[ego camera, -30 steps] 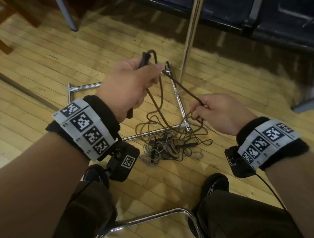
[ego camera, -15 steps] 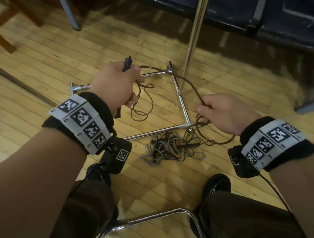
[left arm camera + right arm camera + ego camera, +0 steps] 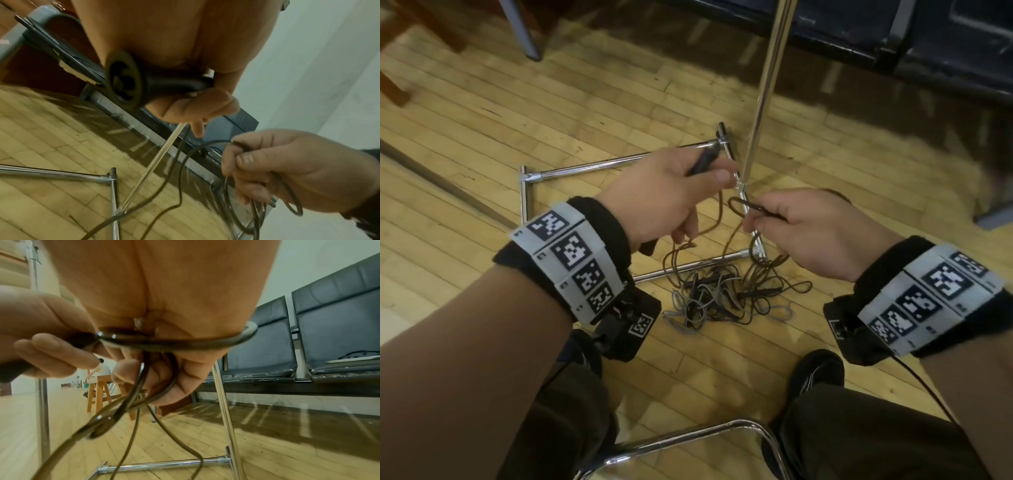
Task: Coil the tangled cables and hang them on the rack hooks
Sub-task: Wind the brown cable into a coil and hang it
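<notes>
My left hand (image 3: 705,176) grips the black handle (image 3: 702,163) at one end of a brown cable (image 3: 717,214). That handle (image 3: 131,81) shows its round end in the left wrist view. Just to the right, my right hand (image 3: 755,219) pinches a small loop (image 3: 739,205) of the same cable. Loops of the cable (image 3: 176,341) wrap across its palm and fingers, and strands hang to the floor. A tangled pile (image 3: 722,294) of brown and grey cables lies on the floor below both hands. The chrome rack pole (image 3: 767,85) rises just behind them.
The rack's square chrome base (image 3: 585,169) lies on the wooden floor around the pole. Dark bench seats (image 3: 329,318) stand behind it. A chrome chair frame (image 3: 688,437) and my two shoes are near the bottom. A wooden stool (image 3: 100,391) stands far off.
My left hand has moved right and down with the handle, close to my right hand. The stretch of cable between them has gone from taut to a small loop pinched in the right hand.
</notes>
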`<control>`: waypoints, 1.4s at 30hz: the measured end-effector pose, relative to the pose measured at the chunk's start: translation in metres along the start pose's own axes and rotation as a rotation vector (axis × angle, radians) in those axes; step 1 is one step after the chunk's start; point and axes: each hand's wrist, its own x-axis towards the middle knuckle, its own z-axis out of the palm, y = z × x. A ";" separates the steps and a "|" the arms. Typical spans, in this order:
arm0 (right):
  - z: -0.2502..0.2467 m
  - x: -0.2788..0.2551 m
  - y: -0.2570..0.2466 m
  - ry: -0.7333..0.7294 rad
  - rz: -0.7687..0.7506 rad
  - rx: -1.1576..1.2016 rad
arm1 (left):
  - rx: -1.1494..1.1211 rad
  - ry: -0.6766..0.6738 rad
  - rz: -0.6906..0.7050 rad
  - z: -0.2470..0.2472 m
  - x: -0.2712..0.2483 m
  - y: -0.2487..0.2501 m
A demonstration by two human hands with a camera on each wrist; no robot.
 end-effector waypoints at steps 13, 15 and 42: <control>0.002 -0.007 0.007 0.018 -0.096 0.035 | 0.164 0.027 0.030 -0.004 0.005 -0.001; -0.002 -0.005 0.020 0.007 -0.032 -0.004 | 0.074 0.166 -0.020 -0.015 0.007 -0.007; -0.013 -0.006 0.015 -0.108 0.041 0.274 | -0.055 0.538 -0.005 -0.041 0.005 -0.003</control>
